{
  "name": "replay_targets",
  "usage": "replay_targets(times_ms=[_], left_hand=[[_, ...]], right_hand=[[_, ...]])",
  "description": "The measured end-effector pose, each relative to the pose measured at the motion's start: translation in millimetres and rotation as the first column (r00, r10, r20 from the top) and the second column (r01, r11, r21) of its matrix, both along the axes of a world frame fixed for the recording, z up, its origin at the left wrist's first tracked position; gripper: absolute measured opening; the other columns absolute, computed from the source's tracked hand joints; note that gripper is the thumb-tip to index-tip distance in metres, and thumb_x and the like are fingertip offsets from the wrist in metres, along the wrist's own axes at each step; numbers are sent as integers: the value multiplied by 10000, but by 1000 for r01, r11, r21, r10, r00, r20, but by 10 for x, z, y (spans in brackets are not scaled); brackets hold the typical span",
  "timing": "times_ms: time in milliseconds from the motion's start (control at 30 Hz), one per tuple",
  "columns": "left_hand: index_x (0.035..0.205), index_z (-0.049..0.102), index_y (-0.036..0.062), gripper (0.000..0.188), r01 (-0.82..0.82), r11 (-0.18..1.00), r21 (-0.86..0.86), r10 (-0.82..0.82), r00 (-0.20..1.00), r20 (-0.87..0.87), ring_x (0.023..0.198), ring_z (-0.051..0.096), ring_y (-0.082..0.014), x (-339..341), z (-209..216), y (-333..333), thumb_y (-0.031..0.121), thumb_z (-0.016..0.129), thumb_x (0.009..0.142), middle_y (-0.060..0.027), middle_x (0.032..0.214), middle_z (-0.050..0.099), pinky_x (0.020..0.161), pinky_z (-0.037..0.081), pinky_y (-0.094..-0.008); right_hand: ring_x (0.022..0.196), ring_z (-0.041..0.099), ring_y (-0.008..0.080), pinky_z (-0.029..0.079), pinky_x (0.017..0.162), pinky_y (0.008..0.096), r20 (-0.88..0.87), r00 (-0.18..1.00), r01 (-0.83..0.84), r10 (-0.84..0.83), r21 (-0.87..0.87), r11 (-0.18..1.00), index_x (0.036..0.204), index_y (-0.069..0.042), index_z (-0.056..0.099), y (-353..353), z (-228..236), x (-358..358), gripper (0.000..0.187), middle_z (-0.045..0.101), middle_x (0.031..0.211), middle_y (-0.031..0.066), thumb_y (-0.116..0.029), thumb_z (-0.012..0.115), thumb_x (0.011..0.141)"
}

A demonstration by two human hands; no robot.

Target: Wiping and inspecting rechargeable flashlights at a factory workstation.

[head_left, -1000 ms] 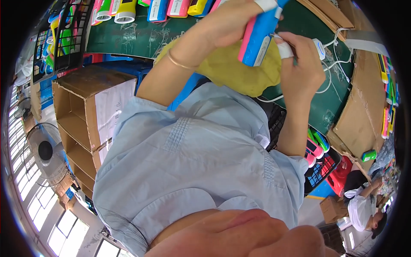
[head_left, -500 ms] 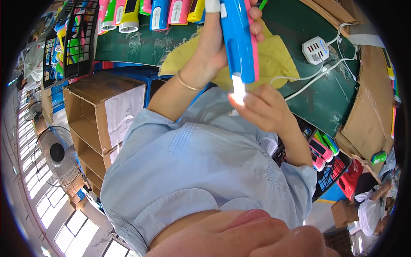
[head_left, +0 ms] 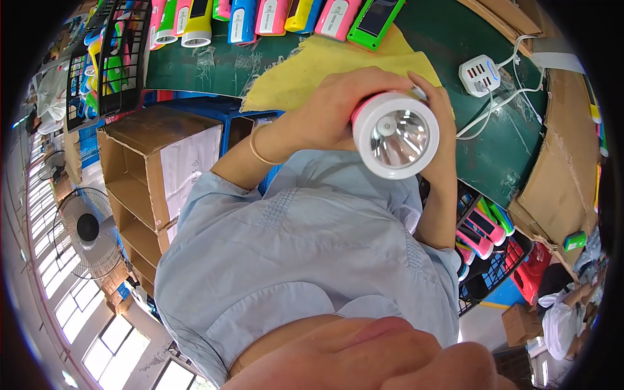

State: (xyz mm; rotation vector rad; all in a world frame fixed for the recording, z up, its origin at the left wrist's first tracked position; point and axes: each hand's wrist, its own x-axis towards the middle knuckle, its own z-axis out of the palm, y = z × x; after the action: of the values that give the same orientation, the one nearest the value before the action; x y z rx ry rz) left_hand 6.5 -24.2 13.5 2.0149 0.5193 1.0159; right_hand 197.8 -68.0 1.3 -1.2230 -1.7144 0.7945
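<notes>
one torch (head_left: 398,135) is held up in front of the chest, over the near edge of the table, its round white rim and silvery reflector tipped toward the face and a little pink body showing behind. the left hand (head_left: 333,107), wearing one bangle, is closed around the body; the right hand (head_left: 442,123) stands against the other side, its grip partly hidden, so i cannot tell whether it clamps or only steadies. my reading is that the step in hand is a check of the lens end, and that the next move calls for a firm left grip and free right fingers to work or turn the body. whether the lamp is lit i cannot tell

just beyond lies one yellow cloth (head_left: 338,62) on the green table (head_left: 494,162), with one white charging hub (head_left: 479,75) to the right. past the cloth runs a row of about ten torches (head_left: 270,18), the leftmost overlapping. two black baskets hold more, too crowded to count: one at lower right (head_left: 506,265), one at upper left (head_left: 123,84). farther off are one cardboard shelf (head_left: 156,130), one fan (head_left: 88,227) and one co-worker in white (head_left: 562,325)
</notes>
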Motion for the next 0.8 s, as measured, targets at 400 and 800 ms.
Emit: replay_targets(times_ms=[400,800], left_hand=[[1298,287,-36,769,-323,914,-245,276,938,-209,994,560,-375,125,54,-136,270,722,744,-228,1105,532,812,465,-383],[1203,428,63,369,-200,870,-451,248,967,50,799,498,-90,238,301,40,280,514,917,-15,925,517,656,429,-230]], right_hand=[[629,497,123,387,586,229,-210,968,127,-140,-76,989,777,26,560,-100,128,58,187,551,690,71,-125,532,883],[541,436,90,338,496,225,-273,962,-28,9,-64,998,751,30,560,112,432,-26,171,493,610,45,-109,568,849]])
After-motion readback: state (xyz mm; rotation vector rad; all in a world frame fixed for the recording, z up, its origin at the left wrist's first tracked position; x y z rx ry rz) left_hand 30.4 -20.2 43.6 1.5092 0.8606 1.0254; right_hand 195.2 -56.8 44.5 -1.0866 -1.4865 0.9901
